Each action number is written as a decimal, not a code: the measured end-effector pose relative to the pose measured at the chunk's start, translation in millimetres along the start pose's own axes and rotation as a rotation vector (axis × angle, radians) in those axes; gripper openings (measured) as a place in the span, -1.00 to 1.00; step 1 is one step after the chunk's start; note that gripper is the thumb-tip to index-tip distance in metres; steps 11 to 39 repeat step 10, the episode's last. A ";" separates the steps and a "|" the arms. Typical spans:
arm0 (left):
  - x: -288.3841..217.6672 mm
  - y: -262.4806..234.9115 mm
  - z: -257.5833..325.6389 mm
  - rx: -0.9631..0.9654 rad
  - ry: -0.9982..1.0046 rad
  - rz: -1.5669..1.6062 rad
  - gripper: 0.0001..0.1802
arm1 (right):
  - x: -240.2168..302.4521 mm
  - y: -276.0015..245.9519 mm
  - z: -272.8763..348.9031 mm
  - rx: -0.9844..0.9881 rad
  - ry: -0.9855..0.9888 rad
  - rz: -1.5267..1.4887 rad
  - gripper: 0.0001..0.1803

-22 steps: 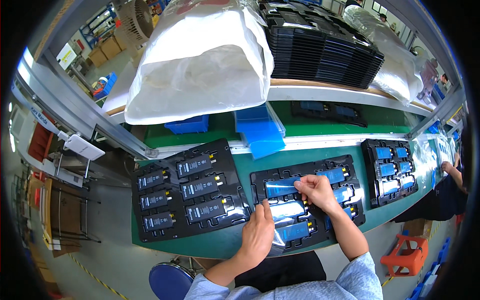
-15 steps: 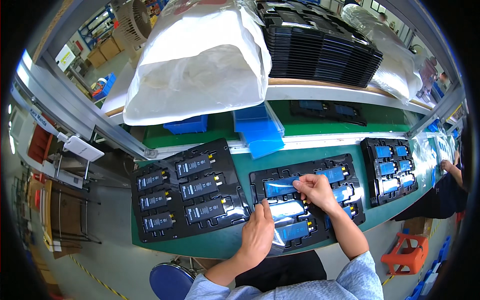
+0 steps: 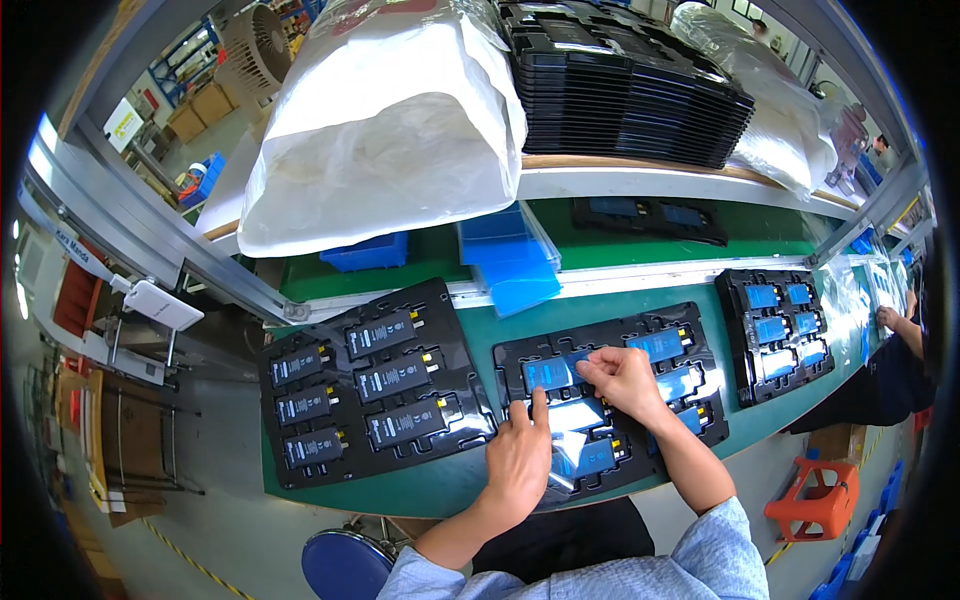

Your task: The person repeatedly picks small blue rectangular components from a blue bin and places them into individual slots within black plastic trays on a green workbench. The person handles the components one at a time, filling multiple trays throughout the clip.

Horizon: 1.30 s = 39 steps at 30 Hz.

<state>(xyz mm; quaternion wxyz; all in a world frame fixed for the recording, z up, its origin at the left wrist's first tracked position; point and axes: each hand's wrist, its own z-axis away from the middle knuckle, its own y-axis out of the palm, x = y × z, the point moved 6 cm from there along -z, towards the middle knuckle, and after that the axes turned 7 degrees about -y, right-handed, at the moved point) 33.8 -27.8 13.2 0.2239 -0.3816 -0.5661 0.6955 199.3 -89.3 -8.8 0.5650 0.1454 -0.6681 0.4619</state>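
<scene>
A black plastic tray [image 3: 508,352] lies before me, with flat blue-faced battery packs in its pockets. On the upper-left battery pack [image 3: 548,376] rests the stretched index finger of my left hand [image 3: 517,455]; its other fingers are partly bent. At the right end of that pack, the thumb and fingers of my right hand [image 3: 622,384] are pinched together. What lies between them is hidden. A loose clear film [image 3: 568,450] catches the light beside my left hand, over the lower-left packs. Whether the hand holds it is unclear.
A tray [image 3: 470,385] of dark battery packs sits left, and a smaller stack of trays [image 3: 738,370] with blue-faced packs sits right. Behind are blue sheets [image 3: 515,275], a blue bin [image 3: 368,254], and a shelf holding a white bag [image 3: 380,160] and stacked black trays [image 3: 630,110].
My left index finger has moved up onto the left end of the battery pack. My right hand stays pinched at its right end. The whole view has shifted slightly.
</scene>
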 end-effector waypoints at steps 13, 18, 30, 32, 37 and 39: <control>-3.6 -1.6 2.0 -0.036 0.024 0.009 -0.43 | 34.8 -11.1 25.9 -0.263 -0.332 0.602 -0.58; -3.6 -1.6 2.0 -0.036 0.024 0.009 -0.43 | 34.8 -11.1 25.9 -0.263 -0.332 0.602 -0.58; -3.6 -1.6 2.0 -0.036 0.024 0.009 -0.43 | 34.8 -11.1 25.9 -0.263 -0.332 0.602 -0.58; -3.6 -1.6 2.0 -0.036 0.024 0.009 -0.43 | 34.8 -11.1 25.9 -0.263 -0.332 0.602 -0.58; -3.6 -1.6 2.0 -0.036 0.024 0.009 -0.43 | 34.8 -11.1 25.9 -0.263 -0.332 0.602 -0.58; -3.6 -1.6 2.0 -0.036 0.024 0.009 -0.43 | 34.8 -11.1 25.9 -0.263 -0.332 0.602 -0.58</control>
